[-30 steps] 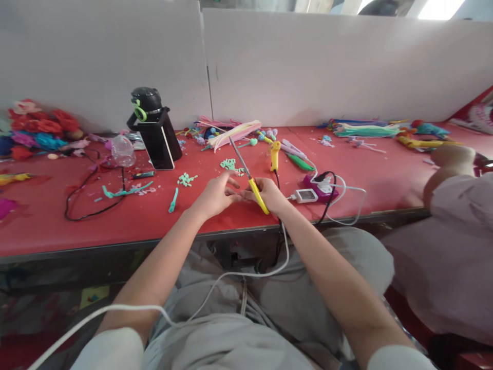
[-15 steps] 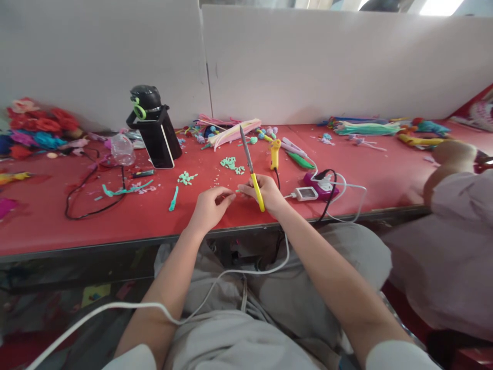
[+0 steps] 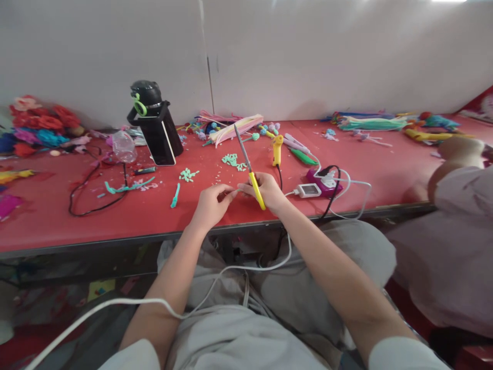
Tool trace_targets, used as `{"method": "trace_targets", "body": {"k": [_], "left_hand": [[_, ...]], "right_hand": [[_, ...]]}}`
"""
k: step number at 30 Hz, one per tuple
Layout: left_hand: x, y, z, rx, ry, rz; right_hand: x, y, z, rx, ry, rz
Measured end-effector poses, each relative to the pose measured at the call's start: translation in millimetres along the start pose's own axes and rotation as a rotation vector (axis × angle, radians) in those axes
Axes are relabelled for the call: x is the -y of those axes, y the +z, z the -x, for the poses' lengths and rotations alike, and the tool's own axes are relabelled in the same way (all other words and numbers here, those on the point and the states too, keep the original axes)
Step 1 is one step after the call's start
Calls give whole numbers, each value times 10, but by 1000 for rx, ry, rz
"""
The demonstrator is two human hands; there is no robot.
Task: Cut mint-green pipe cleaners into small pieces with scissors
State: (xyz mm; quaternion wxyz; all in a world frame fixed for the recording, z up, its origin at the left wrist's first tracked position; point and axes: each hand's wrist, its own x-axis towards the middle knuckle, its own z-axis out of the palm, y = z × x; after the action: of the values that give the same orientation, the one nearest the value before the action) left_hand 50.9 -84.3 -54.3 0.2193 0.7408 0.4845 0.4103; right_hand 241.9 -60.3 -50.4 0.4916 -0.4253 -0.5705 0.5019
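Yellow-handled scissors [image 3: 254, 187] rest in my right hand [image 3: 268, 191], blades pointing up and away from me. My left hand [image 3: 211, 205] is closed in a pinch, its fingertips meeting those of the right hand. Something tiny and pale sits where the fingertips meet, too small to make out. Just beyond, on the red table, lie two groups of small mint-green pieces [image 3: 231, 160], the second group [image 3: 188, 175] further left. A short teal fuzzy stick [image 3: 175, 196] lies left of my left hand.
A black flask [image 3: 154, 126] with a phone-like device stands at the back left. A yellow glue gun [image 3: 277, 150] and a purple power strip [image 3: 325, 185] with cables lie to the right. Fuzzy stems [image 3: 236, 128] sit behind. Another person's arm [image 3: 454, 156] is far right.
The view has tipped slightly downward. The scissors have tilted a little further left, and the fingertips of both hands have come closer together.
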Motion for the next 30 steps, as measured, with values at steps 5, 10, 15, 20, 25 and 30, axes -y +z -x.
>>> {"method": "trace_targets", "body": {"k": [5, 10, 15, 20, 25, 30], "left_hand": [[-42, 1, 1, 0, 38, -30], [-57, 9, 2, -2, 64, -28], [-52, 19, 2, -9, 87, -8], [-95, -10, 20, -41, 58, 21], [-74, -187, 10, -126, -37, 42], [126, -461, -18, -166, -129, 21]], "right_hand": [[25, 8, 9, 6, 10, 29], [49, 18, 24, 5, 9, 74], [34, 44, 22, 18, 0, 87], [20, 42, 11, 6, -1, 111], [109, -151, 46, -161, -82, 423], [132, -382, 97, -39, -56, 729]]}}
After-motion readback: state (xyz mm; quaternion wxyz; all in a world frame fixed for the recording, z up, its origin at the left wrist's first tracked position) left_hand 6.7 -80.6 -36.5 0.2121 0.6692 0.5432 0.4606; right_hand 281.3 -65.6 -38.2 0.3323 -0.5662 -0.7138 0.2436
